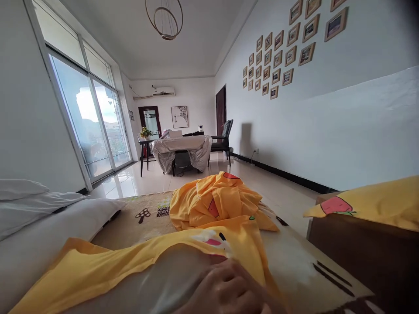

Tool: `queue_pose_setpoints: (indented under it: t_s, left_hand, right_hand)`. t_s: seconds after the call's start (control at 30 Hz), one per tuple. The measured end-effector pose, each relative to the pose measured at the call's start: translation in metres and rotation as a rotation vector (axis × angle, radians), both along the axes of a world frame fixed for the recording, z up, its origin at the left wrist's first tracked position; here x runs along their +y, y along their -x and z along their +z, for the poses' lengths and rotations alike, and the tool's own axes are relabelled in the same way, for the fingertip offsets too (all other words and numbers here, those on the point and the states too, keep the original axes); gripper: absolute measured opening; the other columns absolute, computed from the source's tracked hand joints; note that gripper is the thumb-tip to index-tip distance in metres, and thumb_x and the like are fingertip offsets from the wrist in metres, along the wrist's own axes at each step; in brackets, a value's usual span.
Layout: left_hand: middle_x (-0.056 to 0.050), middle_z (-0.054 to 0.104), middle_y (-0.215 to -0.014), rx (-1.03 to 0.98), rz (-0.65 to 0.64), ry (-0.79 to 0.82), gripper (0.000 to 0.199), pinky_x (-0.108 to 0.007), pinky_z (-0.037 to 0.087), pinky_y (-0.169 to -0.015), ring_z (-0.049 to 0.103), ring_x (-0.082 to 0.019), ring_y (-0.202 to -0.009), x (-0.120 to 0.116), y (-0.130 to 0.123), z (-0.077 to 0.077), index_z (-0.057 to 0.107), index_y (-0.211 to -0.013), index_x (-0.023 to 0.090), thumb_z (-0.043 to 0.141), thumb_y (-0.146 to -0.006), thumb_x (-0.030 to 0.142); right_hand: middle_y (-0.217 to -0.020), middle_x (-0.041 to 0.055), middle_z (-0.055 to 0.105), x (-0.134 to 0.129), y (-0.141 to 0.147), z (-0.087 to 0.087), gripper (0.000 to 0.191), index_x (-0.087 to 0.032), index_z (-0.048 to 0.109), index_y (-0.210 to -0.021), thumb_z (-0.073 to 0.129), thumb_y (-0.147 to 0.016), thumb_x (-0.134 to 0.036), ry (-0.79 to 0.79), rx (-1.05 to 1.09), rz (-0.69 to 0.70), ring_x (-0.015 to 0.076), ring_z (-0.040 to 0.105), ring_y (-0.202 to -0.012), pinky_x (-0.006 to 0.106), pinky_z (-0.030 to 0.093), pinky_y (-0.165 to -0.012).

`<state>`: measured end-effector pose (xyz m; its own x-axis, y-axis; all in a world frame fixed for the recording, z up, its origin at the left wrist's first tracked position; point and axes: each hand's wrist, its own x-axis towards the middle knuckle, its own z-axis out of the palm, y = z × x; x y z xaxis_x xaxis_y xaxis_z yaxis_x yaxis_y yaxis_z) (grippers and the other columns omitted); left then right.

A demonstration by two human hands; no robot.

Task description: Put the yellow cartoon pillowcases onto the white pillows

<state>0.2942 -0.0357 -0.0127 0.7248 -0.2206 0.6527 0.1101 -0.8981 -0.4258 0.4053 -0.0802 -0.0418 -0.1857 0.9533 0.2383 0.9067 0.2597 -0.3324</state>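
At the bottom middle my left hand (218, 290) is closed, knuckles up, at the edge of a yellow pillowcase (131, 270). My right hand (262, 290) appears pressed close against it, partly covered and cut off by the frame; its fingers are hidden. The pillowcase has a white and pink print and lies partly over a white pillow (157, 279). Just beyond is a crumpled heap of yellow bedding (212, 200) with red strawberry-like prints.
White pillows (59, 218) lie at the left on a beige patterned blanket (140, 222). More yellow cloth (376, 200) drapes over a brown surface at the right. Farther off stand a covered table (183, 141), a black chair (222, 137) and a small plant table (144, 141).
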Motion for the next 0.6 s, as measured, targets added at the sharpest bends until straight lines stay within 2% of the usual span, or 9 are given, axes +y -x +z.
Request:
queue_pose_setpoints:
  t_s: [0.1, 0.17, 0.2, 0.27, 0.37, 0.43, 0.47, 0.53, 0.6]
  left_hand:
    - [0.004, 0.035, -0.04, 0.086, -0.002, 0.005, 0.035, -0.025, 0.033, -0.041, 0.03, -0.01, -0.037, 0.005, 0.001, -0.009, 0.047, -0.055, 0.023, 0.05, -0.09, 0.024]
    - [0.005, 0.035, -0.04, 0.049, -0.028, 0.009, 0.035, -0.023, 0.032, -0.039, 0.03, -0.009, -0.035, 0.005, -0.002, -0.012, 0.045, -0.055, 0.022, 0.05, -0.09, 0.023]
    - [0.005, 0.035, -0.04, 0.003, -0.05, 0.009, 0.035, -0.023, 0.03, -0.038, 0.032, -0.009, -0.035, 0.004, -0.004, -0.012, 0.045, -0.056, 0.021, 0.051, -0.09, 0.022]
    - [0.004, 0.039, -0.042, -0.101, -0.067, 0.03, 0.033, -0.024, 0.026, -0.034, 0.037, -0.009, -0.036, 0.003, -0.008, -0.014, 0.044, -0.057, 0.02, 0.052, -0.088, 0.02]
    - [0.003, 0.046, -0.046, -0.138, -0.025, 0.058, 0.027, -0.027, 0.023, -0.029, 0.043, -0.009, -0.037, 0.006, -0.011, -0.02, 0.048, -0.059, 0.019, 0.053, -0.085, 0.017]
    - [0.002, 0.053, -0.053, -0.063, 0.022, 0.087, 0.02, -0.026, 0.03, -0.032, 0.051, -0.01, -0.043, 0.011, -0.011, -0.029, 0.053, -0.065, 0.018, 0.053, -0.085, 0.015]
    - [0.001, 0.058, -0.057, -0.021, 0.033, 0.101, 0.017, -0.025, 0.037, -0.037, 0.055, -0.011, -0.048, 0.015, -0.012, -0.033, 0.055, -0.069, 0.017, 0.052, -0.086, 0.015]
    - [-0.003, 0.066, -0.072, 0.05, 0.054, 0.121, 0.012, -0.026, 0.05, -0.058, 0.063, -0.015, -0.065, 0.022, -0.013, -0.041, 0.06, -0.083, 0.016, 0.05, -0.089, 0.016]
    - [-0.011, 0.07, -0.092, 0.106, 0.101, 0.139, 0.021, -0.033, 0.052, -0.08, 0.066, -0.022, -0.086, 0.027, -0.015, -0.047, 0.061, -0.104, 0.012, 0.045, -0.091, 0.018]
  right_hand:
    - [-0.095, 0.0027, 0.068, 0.018, -0.002, 0.012, 0.039, -0.039, 0.061, -0.111, 0.032, -0.092, -0.021, -0.172, -0.089, 0.014, 0.0226, 0.064, -0.08, 0.038, 0.053, -0.074]
    - [-0.118, 0.0058, 0.062, 0.03, -0.005, 0.016, 0.044, -0.034, 0.053, -0.127, 0.041, -0.088, -0.017, -0.34, -0.169, -0.062, 0.0261, 0.058, -0.104, 0.043, 0.046, -0.09]
    - [-0.125, 0.0085, 0.058, 0.034, -0.008, 0.017, 0.05, -0.029, 0.048, -0.133, 0.043, -0.086, -0.014, -0.388, -0.201, -0.11, 0.0275, 0.055, -0.11, 0.045, 0.043, -0.092]
    - [-0.122, 0.0117, 0.06, 0.039, -0.015, 0.02, 0.048, -0.021, 0.049, -0.132, 0.044, -0.085, -0.012, -0.335, -0.204, -0.198, 0.0272, 0.057, -0.107, 0.042, 0.043, -0.088]
    - [-0.095, 0.0084, 0.069, 0.036, -0.025, 0.031, 0.029, -0.018, 0.064, -0.103, 0.042, -0.085, -0.013, -0.103, -0.126, -0.298, 0.0226, 0.063, -0.086, 0.032, 0.042, -0.071]
    - [-0.087, 0.0067, 0.069, 0.032, -0.03, 0.04, 0.026, -0.019, 0.066, -0.091, 0.043, -0.083, -0.011, -0.033, -0.101, -0.345, 0.0217, 0.064, -0.081, 0.03, 0.038, -0.066]
    - [-0.088, 0.0065, 0.069, 0.029, -0.032, 0.044, 0.025, -0.02, 0.066, -0.089, 0.044, -0.081, -0.009, -0.026, -0.097, -0.359, 0.0218, 0.064, -0.082, 0.029, 0.037, -0.065]
    - [-0.089, 0.0064, 0.069, 0.025, -0.033, 0.049, 0.024, -0.02, 0.065, -0.087, 0.046, -0.079, -0.008, -0.037, -0.094, -0.383, 0.0221, 0.063, -0.084, 0.028, 0.035, -0.065]
    - [-0.088, 0.0067, 0.069, 0.022, -0.032, 0.051, 0.024, -0.02, 0.065, -0.085, 0.046, -0.079, -0.006, -0.061, -0.097, -0.416, 0.0223, 0.063, -0.084, 0.028, 0.035, -0.065]
